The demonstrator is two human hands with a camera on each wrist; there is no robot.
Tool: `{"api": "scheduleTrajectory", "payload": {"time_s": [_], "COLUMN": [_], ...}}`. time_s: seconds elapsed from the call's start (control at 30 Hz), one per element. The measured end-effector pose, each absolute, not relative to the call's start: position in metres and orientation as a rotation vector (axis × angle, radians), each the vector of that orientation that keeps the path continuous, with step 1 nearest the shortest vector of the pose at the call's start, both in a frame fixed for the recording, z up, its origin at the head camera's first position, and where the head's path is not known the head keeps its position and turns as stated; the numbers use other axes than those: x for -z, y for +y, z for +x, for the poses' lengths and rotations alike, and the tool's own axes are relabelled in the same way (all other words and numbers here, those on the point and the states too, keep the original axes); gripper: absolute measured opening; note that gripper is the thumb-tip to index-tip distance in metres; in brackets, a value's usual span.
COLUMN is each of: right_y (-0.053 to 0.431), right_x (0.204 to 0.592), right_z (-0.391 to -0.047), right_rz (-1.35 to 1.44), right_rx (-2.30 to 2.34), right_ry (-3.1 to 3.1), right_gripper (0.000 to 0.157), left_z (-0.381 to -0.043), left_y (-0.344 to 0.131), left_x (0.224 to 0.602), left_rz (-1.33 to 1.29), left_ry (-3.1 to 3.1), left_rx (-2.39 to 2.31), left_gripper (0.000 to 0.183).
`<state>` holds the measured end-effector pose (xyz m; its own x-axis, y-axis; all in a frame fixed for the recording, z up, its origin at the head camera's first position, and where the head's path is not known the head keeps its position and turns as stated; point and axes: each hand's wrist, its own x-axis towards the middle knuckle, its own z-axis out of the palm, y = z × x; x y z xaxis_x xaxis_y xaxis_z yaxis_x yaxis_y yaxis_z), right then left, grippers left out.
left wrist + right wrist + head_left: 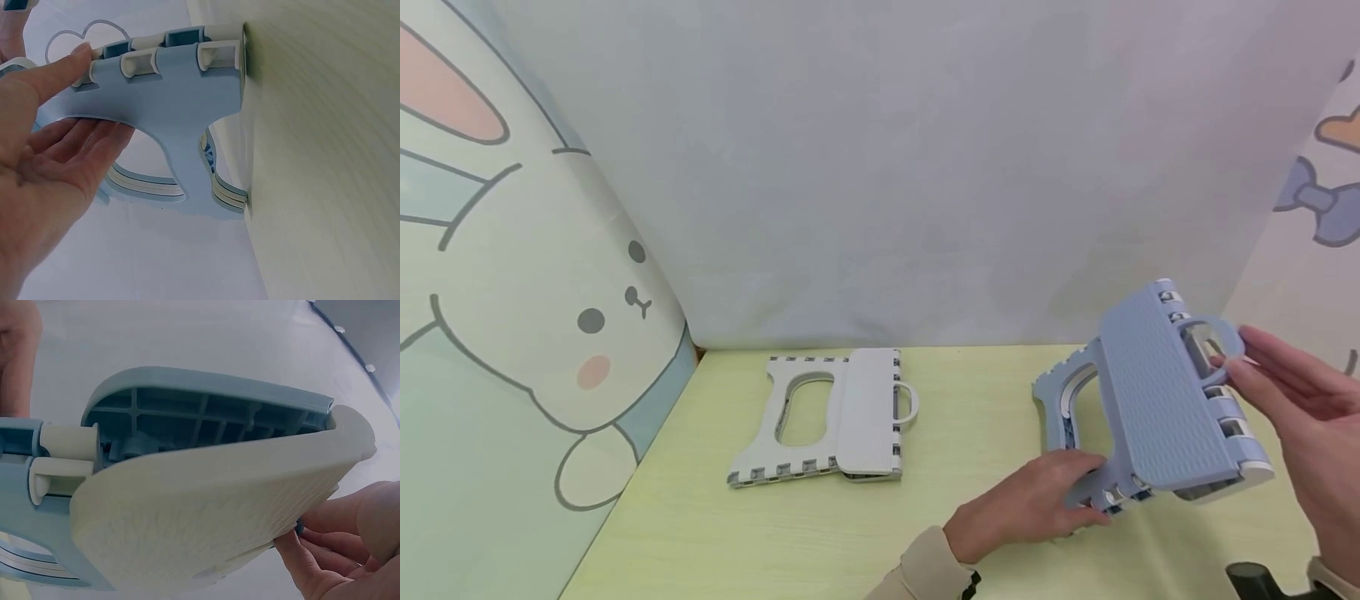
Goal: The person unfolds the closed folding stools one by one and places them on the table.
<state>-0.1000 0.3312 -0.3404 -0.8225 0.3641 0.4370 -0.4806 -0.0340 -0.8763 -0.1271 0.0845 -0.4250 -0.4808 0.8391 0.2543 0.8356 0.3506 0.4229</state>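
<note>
A blue and white folding step stool (1165, 392), folded nearly flat, leans tilted over the right side of the table. My left hand (1033, 500) grips its leg frame near the cut-out, thumb on one side and fingers through the opening, as the left wrist view shows with the leg panel (169, 94). My right hand (1300, 400) pinches the blue loop handle (1228, 342) on the hinged edge. In the right wrist view the two halves of the top (219, 469) stand slightly apart, with blue ribs inside.
A white folding step stool (872, 417) lies folded flat at the table's middle left, its loop handle pointing right. The pale yellow-green table (737, 542) meets a plain light wall (925, 167) behind. A rabbit-print panel (550, 292) stands at left. A black object (1251, 575) shows at bottom right.
</note>
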Motion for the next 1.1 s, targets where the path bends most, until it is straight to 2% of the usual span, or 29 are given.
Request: {"api": "scheduleTrajectory", "payload": {"time_s": [0.63,1.0,1.1], "right_y": [0.321,0.32,0.319], "right_x": [0.33,0.319,0.317], "right_z": [-0.097,-0.098,-0.098], "right_rz": [0.054,0.079,-0.011], "right_rx": [-1.844,-1.853,-1.745], "right_ry": [-1.723,-1.869,-2.025], "right_gripper": [0.042,0.048,0.051], "left_z": [-0.125,-0.126,-0.126], "left_y": [0.089,0.087,0.086], "left_x": [0.425,0.425,0.427], "left_rz": [1.651,1.629,1.633], "left_ry": [2.55,2.596,2.605], "left_rx": [-0.818,-0.808,-0.824], "left_gripper": [0.036,0.036,0.036]}}
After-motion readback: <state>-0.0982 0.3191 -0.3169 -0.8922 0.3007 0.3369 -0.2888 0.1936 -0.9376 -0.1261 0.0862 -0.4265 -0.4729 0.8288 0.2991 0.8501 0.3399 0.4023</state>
